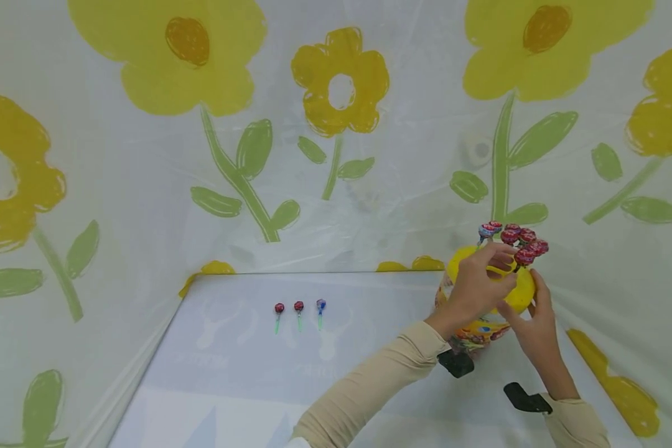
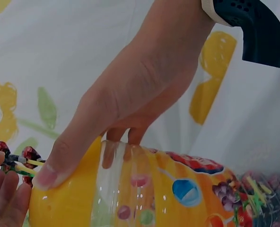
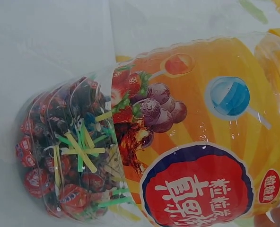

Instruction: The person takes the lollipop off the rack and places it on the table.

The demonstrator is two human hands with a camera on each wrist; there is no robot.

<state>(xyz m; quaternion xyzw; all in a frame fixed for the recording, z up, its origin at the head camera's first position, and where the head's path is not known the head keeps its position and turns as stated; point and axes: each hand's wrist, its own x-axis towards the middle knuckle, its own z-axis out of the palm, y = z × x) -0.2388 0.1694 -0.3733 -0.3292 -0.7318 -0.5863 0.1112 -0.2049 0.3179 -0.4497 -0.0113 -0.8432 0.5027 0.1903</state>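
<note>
A clear plastic candy jar with a domed yellow lid stands at the right of the table. Its printed wrap shows fruit and lollipops, and wrapped lollipops lie in its bottom. Several red and blue-red lollipops stick up from the lid's top. My left hand is at the lid top, its fingertips around the stick of a lollipop; the exact grip is partly hidden. My right hand grips the jar at the lid, thumb on the yellow plastic and fingers behind.
Three lollipops, two red and one blue-red, lie in a row on the white table. A hanging sheet with yellow flowers rises behind the table. Dark camera mounts sit at both wrists.
</note>
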